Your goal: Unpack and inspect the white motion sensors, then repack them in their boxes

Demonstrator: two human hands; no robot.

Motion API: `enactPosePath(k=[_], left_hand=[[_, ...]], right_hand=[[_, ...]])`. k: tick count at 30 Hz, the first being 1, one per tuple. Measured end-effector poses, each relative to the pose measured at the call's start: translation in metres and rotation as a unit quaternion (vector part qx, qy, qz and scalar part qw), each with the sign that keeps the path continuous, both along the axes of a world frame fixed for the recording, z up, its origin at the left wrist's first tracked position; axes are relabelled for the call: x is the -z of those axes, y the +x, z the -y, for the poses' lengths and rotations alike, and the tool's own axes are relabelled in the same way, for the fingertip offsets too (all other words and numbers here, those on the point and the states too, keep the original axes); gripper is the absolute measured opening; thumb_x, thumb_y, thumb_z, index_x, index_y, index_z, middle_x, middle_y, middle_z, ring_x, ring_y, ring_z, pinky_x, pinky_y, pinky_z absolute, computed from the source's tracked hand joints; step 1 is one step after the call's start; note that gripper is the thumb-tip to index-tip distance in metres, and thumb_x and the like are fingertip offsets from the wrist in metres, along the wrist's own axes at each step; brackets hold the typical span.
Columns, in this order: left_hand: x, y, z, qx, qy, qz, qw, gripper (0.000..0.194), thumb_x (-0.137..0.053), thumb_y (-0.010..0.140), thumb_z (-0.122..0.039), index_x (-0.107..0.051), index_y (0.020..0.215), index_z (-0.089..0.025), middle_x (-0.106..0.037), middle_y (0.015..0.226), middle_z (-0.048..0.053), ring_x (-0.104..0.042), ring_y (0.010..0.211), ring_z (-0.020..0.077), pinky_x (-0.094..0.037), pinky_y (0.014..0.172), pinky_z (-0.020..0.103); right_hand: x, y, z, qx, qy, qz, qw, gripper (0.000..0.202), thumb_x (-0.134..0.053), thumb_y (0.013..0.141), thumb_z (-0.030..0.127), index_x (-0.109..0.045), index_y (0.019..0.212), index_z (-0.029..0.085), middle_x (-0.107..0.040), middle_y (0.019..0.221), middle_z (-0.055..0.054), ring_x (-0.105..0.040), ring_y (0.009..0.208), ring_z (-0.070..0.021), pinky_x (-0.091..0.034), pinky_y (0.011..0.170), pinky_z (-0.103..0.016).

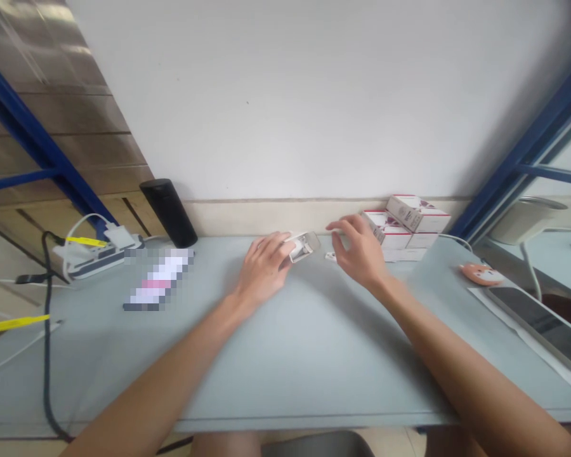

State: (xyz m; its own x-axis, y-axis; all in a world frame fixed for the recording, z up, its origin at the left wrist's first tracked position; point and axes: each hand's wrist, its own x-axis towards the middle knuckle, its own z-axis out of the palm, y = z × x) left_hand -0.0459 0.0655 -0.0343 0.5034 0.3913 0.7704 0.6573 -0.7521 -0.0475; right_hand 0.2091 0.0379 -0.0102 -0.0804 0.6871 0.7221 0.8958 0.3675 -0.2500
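My left hand point(265, 265) is closed around a small open carton point(309, 245) lying low over the grey table. The carton's open end faces right, and whitish contents show inside, too small to make out. To the right, my right hand point(358, 249) hovers with index finger and thumb apart and nothing visible between them. Just below its fingertips a small white piece point(330, 256) rests on the table, partly covered by the hand. Right behind that hand stands a stack of white cartons point(416, 219) with red edges and dark printing.
At the back left stands a black cylinder point(169, 212), with a blurred-out phone-like object point(159, 279) before it. A power strip point(105, 257) with cables lies further left. On the right are an orange-and-white mouse-like object point(480, 273) and a dark phone point(537, 324) on white paper.
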Motion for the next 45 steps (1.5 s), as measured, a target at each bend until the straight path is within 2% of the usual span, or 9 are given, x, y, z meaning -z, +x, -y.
enactPosePath(k=[4,9,14,22,30,35,40,42,45], left_hand=[[0.001,0.002,0.000,0.001,0.022,-0.010,1.000,0.046,-0.069,0.093,-0.011,-0.052,0.132,-0.028,-0.069,0.142,0.011,-0.064,0.135,0.0288,-0.049,0.108,0.046],[-0.001,0.002,0.001,0.007,0.010,-0.031,0.999,0.044,-0.065,0.096,-0.012,-0.050,0.135,-0.028,-0.068,0.144,0.011,-0.063,0.137,0.0289,-0.049,0.109,0.047],[-0.003,0.001,0.000,0.014,-0.007,-0.019,1.000,0.043,-0.066,0.096,-0.014,-0.052,0.134,-0.028,-0.068,0.143,0.011,-0.063,0.137,0.0287,-0.049,0.110,0.048],[-0.001,-0.001,-0.004,-0.001,-0.031,0.017,0.999,0.050,-0.075,0.091,-0.018,-0.052,0.135,-0.028,-0.069,0.142,0.011,-0.065,0.134,0.0287,-0.049,0.109,0.048],[0.006,0.000,-0.007,-0.033,-0.033,0.060,0.997,0.056,-0.078,0.089,-0.021,-0.052,0.139,-0.027,-0.069,0.142,0.010,-0.066,0.132,0.0291,-0.050,0.110,0.048],[0.009,0.000,-0.008,-0.060,-0.025,0.083,0.994,0.060,-0.080,0.088,-0.023,-0.049,0.139,-0.029,-0.069,0.140,0.010,-0.068,0.129,0.0298,-0.053,0.106,0.048],[0.010,0.000,-0.010,-0.068,-0.016,0.107,0.992,0.063,-0.081,0.087,-0.022,-0.045,0.139,-0.030,-0.070,0.137,0.009,-0.069,0.126,0.0287,-0.054,0.105,0.048],[0.010,0.001,-0.009,-0.070,-0.018,0.111,0.991,0.065,-0.082,0.086,-0.021,-0.045,0.138,-0.030,-0.071,0.136,0.009,-0.070,0.126,0.0289,-0.054,0.105,0.048],[0.009,0.001,-0.009,-0.066,-0.017,0.116,0.991,0.065,-0.084,0.085,-0.021,-0.045,0.137,-0.030,-0.072,0.134,0.009,-0.071,0.123,0.0290,-0.054,0.103,0.047]], right_hand=[[-0.009,-0.016,0.016,-0.122,0.068,0.093,0.986,0.034,-0.058,0.094,0.013,-0.073,0.120,0.029,-0.059,0.137,-0.011,-0.055,0.128,-0.0313,-0.051,0.107,-0.050],[0.005,-0.015,0.009,-0.105,0.017,0.160,0.981,0.047,-0.056,0.090,0.003,-0.071,0.125,0.030,-0.050,0.158,-0.009,-0.040,0.148,-0.0363,-0.044,0.116,-0.058],[0.007,-0.009,0.002,-0.101,0.040,0.176,0.978,0.039,-0.049,0.100,0.007,-0.068,0.126,0.029,-0.061,0.149,-0.009,-0.053,0.139,-0.0304,-0.050,0.110,-0.051],[-0.003,-0.005,0.009,-0.121,0.027,0.137,0.983,0.016,-0.056,0.102,0.022,-0.068,0.112,0.027,-0.060,0.150,-0.009,-0.059,0.132,-0.0304,-0.052,0.101,-0.048],[0.007,-0.021,0.011,-0.090,-0.002,0.106,0.990,0.019,-0.052,0.101,0.019,-0.065,0.114,0.023,-0.063,0.136,-0.014,-0.062,0.117,-0.0294,-0.052,0.095,-0.044],[0.010,-0.031,0.018,-0.193,-0.081,0.076,0.975,0.019,-0.053,0.099,0.020,-0.067,0.111,0.024,-0.072,0.106,-0.006,-0.068,0.091,-0.0210,-0.052,0.079,-0.033],[0.031,-0.047,0.021,-0.293,-0.138,0.127,0.938,0.035,-0.058,0.103,0.033,-0.064,0.137,0.025,-0.064,0.147,-0.009,-0.062,0.129,-0.0264,-0.050,0.106,-0.042],[0.037,-0.049,0.020,-0.306,-0.161,0.136,0.928,0.035,-0.058,0.105,0.036,-0.066,0.137,0.025,-0.067,0.144,-0.009,-0.064,0.127,-0.0260,-0.050,0.108,-0.042],[0.036,-0.043,0.014,-0.288,-0.181,0.148,0.929,0.027,-0.054,0.104,0.020,-0.074,0.122,0.025,-0.076,0.121,-0.007,-0.070,0.110,-0.0223,-0.053,0.097,-0.037]])
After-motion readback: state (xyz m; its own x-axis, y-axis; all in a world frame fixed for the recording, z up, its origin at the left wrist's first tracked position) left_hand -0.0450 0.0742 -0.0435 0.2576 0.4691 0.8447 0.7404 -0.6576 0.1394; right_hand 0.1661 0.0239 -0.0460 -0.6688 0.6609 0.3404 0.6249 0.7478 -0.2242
